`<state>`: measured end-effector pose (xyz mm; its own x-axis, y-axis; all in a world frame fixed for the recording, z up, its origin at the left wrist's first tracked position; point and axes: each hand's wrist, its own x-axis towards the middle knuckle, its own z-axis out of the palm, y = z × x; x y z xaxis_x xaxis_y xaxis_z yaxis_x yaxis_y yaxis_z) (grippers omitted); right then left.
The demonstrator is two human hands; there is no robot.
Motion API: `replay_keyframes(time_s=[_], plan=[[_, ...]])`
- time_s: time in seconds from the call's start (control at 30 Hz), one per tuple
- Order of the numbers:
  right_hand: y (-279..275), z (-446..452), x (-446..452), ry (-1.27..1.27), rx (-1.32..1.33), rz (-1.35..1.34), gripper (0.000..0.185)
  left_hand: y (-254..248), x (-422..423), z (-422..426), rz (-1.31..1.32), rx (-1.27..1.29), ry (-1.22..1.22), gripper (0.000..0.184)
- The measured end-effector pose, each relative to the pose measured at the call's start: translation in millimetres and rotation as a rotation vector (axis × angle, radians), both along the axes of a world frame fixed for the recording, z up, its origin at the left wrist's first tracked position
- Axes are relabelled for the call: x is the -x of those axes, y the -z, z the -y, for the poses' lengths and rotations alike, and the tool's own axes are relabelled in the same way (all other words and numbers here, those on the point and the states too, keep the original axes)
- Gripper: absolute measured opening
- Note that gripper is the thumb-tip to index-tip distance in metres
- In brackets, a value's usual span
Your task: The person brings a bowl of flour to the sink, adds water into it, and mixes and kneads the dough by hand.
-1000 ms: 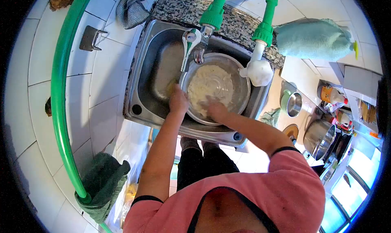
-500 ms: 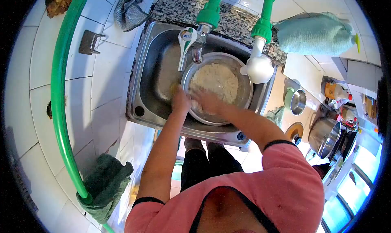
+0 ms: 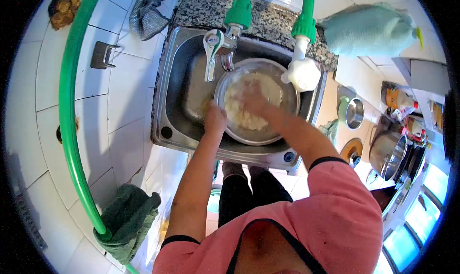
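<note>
Pale, crumbly mix (image 3: 250,121) in a round metal bowl (image 3: 292,106) is worked by the right hand (image 3: 251,97), whose blurred grip cannot be read; the bowl's rim is grasped by the left hand (image 3: 214,119). It is clumped, seemingly not yet blended smooth. The bowl is set in a steel sink (image 3: 191,63).

Metal bowl (image 3: 292,101) in sink (image 3: 191,73), left hand (image 3: 215,119) alongside; right hand (image 3: 254,100) blurred over pale mixture (image 3: 248,120) inside.

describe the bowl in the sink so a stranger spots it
Find the metal sink beside the speckled ledge. In its right part sits a round metal bowl holding a pale mass. Unlike the big pot farther right, it has the right hand over it.
</note>
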<state>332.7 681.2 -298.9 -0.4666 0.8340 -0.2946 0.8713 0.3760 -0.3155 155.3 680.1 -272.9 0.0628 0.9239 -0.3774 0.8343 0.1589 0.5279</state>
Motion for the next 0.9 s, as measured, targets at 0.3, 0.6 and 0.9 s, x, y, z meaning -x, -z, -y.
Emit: replay_keyframes(time_s=[0.3,0.6,0.9], plan=[[-8.9,67.0,23.0,0.154,0.267,-0.085,0.049,5.3,1.7,5.4,-0.011,-0.075,-0.005,0.029],[-26.0,70.1,-12.1,0.480,0.409,0.149,0.066,5.3,-2.7,5.2,-0.041,0.007,-0.004,0.032],[41.6,30.1,-42.0,0.255,0.106,-0.074,0.064,4.1,5.8,9.4,-0.051,-0.008,0.060,0.039]])
